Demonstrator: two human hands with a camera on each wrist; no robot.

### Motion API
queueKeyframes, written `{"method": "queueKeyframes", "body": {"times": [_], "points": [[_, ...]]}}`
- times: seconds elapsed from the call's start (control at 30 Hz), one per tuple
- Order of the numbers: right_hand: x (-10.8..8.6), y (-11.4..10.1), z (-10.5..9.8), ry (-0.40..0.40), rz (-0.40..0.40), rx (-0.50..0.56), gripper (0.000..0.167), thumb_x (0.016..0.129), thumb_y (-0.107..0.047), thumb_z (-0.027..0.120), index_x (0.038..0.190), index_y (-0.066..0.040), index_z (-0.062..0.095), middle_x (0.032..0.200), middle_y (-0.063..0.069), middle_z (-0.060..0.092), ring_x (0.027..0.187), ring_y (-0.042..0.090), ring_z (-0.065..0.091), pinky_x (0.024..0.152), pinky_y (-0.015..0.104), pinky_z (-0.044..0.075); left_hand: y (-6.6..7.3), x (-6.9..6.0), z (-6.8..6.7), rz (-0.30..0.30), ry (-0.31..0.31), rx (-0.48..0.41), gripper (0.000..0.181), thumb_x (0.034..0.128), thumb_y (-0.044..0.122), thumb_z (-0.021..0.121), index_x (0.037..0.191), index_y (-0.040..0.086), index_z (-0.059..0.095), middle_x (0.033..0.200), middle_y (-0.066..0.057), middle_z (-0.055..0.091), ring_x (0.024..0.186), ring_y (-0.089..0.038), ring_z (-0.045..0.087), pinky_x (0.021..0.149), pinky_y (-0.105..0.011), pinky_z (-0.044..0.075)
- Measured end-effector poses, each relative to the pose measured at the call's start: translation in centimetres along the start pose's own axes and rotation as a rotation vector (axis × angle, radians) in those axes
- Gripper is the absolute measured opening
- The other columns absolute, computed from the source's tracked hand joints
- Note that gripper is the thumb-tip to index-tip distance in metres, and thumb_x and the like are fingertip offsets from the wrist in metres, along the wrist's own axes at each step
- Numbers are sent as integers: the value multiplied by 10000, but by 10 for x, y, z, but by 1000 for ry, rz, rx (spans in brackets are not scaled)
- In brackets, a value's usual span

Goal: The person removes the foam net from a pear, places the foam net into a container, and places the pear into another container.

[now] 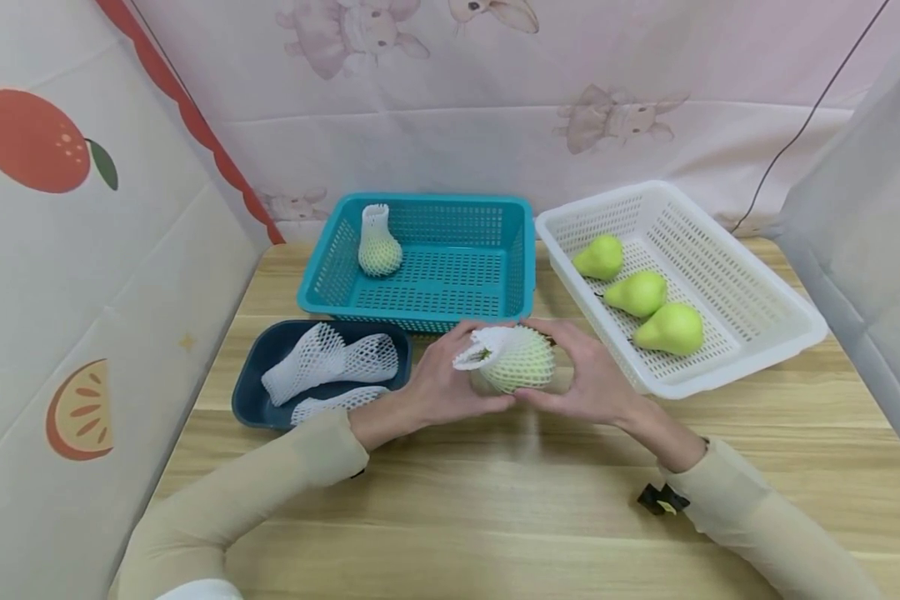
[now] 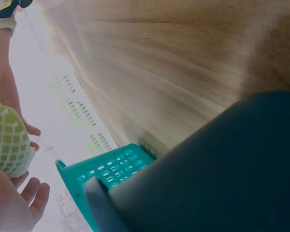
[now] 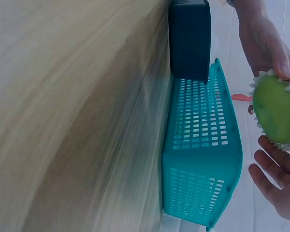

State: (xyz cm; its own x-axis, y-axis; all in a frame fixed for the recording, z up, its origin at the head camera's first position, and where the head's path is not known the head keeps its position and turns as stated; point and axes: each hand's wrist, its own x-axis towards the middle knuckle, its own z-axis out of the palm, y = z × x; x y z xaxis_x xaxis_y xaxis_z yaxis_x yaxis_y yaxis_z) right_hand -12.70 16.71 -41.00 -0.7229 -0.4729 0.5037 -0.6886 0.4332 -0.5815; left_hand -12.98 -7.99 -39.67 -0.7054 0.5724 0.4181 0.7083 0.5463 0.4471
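Between my two hands is a green pear in a white foam net sleeve, held above the table. My left hand grips it from the left, by the sleeve's open end where the stem shows. My right hand curls round the other side, its thumb at the near edge. In the right wrist view the pear's bare green end shows inside the sleeve's rim, with the left thumb pressing on that rim. In the left wrist view the net covers most of the fruit.
A teal basket behind the hands holds one netted pear. The white basket at right contains three bare pears. Several loose foam nets lie in a dark blue tray beside my left forearm.
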Motion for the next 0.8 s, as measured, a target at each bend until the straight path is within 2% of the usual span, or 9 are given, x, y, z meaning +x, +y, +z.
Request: {"method": "queueKeyframes", "body": {"times": [0.13, 0.37, 0.57, 0.7, 0.8], "points": [[1, -2, -1, -4, 26, 11, 880, 695, -357, 927, 1458, -80, 588, 1381, 143, 696, 1203, 316, 691, 936, 514, 608, 0, 0, 1, -12, -7, -21, 914, 705, 424, 978, 1471, 117, 586, 1418, -54, 660, 1295, -190, 625, 1078, -354, 563], [1, -3, -1, -4, 34, -4, 871, 687, -362, 929, 1442, -81, 599, 1353, 133, 706, 1160, 280, 696, 899, 447, 612, 1, -2, 0, -50, -20, -56, 909, 711, 426, 978, 1475, 140, 576, 1437, -54, 628, 1309, -186, 622, 1087, -373, 562], [0, -2, 0, 7, 24, -8, 861, 682, -376, 931, 1425, -81, 611, 1332, 124, 716, 1132, 260, 697, 879, 400, 611, 1, -3, -1, -34, -15, -68, 946, 704, 459, 978, 1495, 155, 556, 1452, -33, 626, 1328, -173, 613, 1097, -362, 555], [0, -1, -2, 18, 10, -22, 864, 665, -363, 936, 1408, -58, 618, 1323, 141, 720, 1142, 291, 700, 891, 450, 614, 1, -4, -4, -14, -10, -67, 993, 680, 501, 983, 1500, 151, 546, 1475, -15, 629, 1349, -172, 597, 1107, -362, 546], [0, 0, -5, 15, 3, -46, 874, 649, -338, 943, 1403, -40, 617, 1323, 156, 719, 1155, 318, 698, 899, 507, 612, 1, -6, -6, -22, -21, -48, 1020, 665, 544, 976, 1500, 149, 545, 1490, -9, 625, 1363, -180, 585, 1093, -372, 553]]}}
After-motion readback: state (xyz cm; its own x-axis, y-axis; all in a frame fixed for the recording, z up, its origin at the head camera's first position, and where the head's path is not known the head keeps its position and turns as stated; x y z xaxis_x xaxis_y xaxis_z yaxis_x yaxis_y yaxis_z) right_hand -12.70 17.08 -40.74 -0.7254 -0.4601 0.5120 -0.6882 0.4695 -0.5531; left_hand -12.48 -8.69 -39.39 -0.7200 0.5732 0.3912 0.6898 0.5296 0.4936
